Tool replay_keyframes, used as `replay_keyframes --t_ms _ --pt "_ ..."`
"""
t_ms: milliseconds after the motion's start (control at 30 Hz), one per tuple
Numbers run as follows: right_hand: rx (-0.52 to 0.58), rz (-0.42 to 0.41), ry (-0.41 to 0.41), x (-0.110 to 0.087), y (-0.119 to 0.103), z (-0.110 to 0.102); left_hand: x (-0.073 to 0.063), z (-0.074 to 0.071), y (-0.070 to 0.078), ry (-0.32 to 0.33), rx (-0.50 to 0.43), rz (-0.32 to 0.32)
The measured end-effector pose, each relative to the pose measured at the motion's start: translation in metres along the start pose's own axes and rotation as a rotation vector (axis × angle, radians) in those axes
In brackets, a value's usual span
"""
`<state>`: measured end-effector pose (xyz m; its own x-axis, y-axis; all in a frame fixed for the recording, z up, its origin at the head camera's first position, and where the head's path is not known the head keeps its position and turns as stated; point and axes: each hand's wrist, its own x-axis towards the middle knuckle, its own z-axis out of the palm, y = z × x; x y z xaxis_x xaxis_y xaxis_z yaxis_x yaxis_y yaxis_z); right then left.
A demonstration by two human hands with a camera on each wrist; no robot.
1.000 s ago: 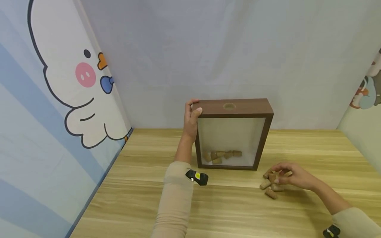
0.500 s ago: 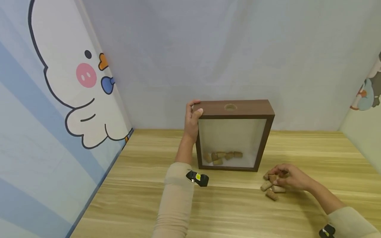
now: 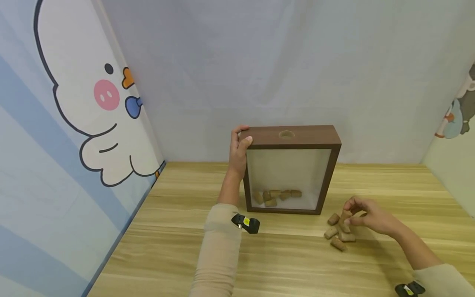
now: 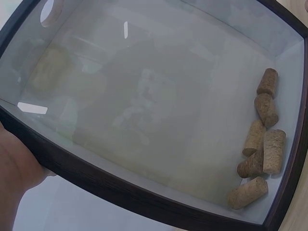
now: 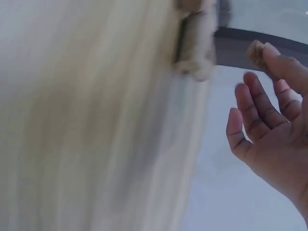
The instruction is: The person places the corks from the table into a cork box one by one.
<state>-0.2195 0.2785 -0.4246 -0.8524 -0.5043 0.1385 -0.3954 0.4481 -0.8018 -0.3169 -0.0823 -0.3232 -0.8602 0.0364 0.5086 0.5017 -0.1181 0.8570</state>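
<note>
With the left hand [image 3: 238, 149] gripping the box [image 3: 292, 168] at its far-left top corner, the right hand [image 3: 367, 216] pinches a cork [image 3: 345, 215] just above the pile [image 3: 337, 236] on the counter [image 3: 282, 255], right of the box; next, I judge, it must go up to the top hole [image 3: 286, 134].

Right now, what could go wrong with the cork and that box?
The right hand pinches one cork only at its fingertips, so it might slip and roll across the table. The hole in the top of the box looks barely wider than a cork, so a tilted cork could jam or bounce off. The left hand grips only one top corner; a hard push could tip the upright box.
</note>
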Motion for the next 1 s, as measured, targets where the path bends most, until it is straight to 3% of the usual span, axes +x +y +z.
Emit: replay_keyframes --t_ms 100,500,800,1000 --pt "0.021 -0.045 0.022 0.0 -0.008 0.0 0.0 0.0 0.0 -0.002 -0.003 0.004" --pt "0.073 -0.062 0.13 0.017 -0.069 0.013 0.0 0.001 -0.001 0.006 -0.004 0.013" --pt "0.139 -0.208 0.226 0.032 -0.096 0.018 -0.001 0.0 -0.003 0.007 0.006 0.01" --pt "0.137 -0.239 0.32 0.045 -0.121 0.013 0.0 0.001 -0.002 0.009 0.002 0.015"
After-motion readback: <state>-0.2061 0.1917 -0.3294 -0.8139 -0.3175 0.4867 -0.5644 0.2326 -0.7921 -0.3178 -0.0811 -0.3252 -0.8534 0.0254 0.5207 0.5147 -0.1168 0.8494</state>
